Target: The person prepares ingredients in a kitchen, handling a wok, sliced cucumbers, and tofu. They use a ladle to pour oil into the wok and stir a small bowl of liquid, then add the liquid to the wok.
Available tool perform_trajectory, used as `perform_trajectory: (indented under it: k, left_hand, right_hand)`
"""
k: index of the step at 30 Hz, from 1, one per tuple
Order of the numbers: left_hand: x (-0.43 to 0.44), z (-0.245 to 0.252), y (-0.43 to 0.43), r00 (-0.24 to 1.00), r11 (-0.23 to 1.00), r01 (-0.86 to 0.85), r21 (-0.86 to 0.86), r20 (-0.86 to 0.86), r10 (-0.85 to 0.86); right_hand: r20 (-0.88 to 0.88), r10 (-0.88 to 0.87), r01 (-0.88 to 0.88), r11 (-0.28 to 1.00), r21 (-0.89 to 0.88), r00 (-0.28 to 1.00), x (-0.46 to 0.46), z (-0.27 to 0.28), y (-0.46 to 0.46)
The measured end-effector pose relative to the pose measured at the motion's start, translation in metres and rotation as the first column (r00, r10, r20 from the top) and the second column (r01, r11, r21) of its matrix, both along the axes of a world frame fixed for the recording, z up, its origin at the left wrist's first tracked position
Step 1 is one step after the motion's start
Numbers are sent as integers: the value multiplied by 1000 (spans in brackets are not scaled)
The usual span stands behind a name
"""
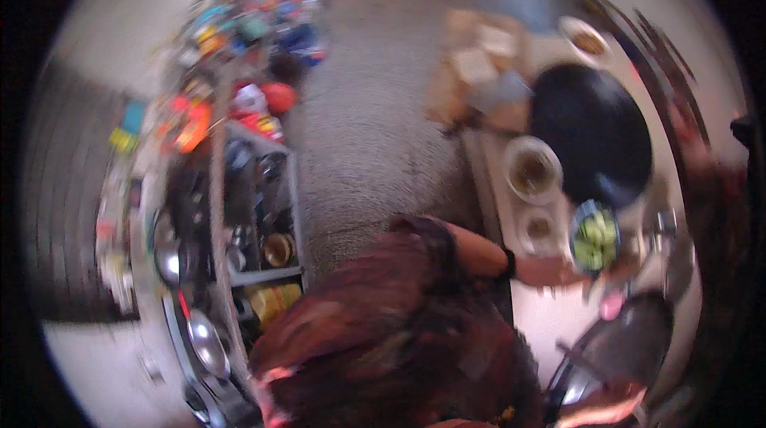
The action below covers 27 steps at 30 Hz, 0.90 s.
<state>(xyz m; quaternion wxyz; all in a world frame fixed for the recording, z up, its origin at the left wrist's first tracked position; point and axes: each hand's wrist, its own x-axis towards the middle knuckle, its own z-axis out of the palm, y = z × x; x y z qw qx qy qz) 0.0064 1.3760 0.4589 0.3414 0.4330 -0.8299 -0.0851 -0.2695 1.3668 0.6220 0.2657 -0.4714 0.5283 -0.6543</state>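
My left hand (622, 266), below a dark wristband, grips the lower side of a bowl (575, 242) filled with cut green pieces (596, 239). The bowl is above the counter, and blur hides the exact finger placement. My right hand (622, 401) is a blurred patch at the bottom right, beside a dark pan (634, 338); whether it holds anything cannot be made out. A pink object (611, 306) lies by the pan's edge. Above the left hand are a pale bowl with brownish contents (532, 169) and a smaller bowl (538, 232).
A large black round wok or lid (589, 135) occupies the counter (494, 188), with a plate of brown food (585, 39) beyond. Cardboard boxes (446, 84) adjoin the counter's far end. Behind me, a shelf (263, 277) holds kitchenware, including a shiny metal ladle (207, 345).
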Motion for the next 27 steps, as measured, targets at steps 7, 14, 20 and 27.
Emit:
perform_trajectory:
  k: [7,14,20,27]
  left_hand:
    - [-25,-30,0,990,998,51,43,129,-56]
    - [10,-17,-22,973,971,213,112,-114,-200]
    - [49,3,-24,854,887,106,450,-498,150]
    - [73,4,-19,824,839,192,509,-548,144]
  right_hand:
    - [360,185,-171,983,-72,914,-13,15,31]
    - [404,99,-94,995,-33,909,19,27,37]
    - [516,159,-189,982,5,841,49,30,26]
    - [142,87,-127,944,304,986,87,36,29]
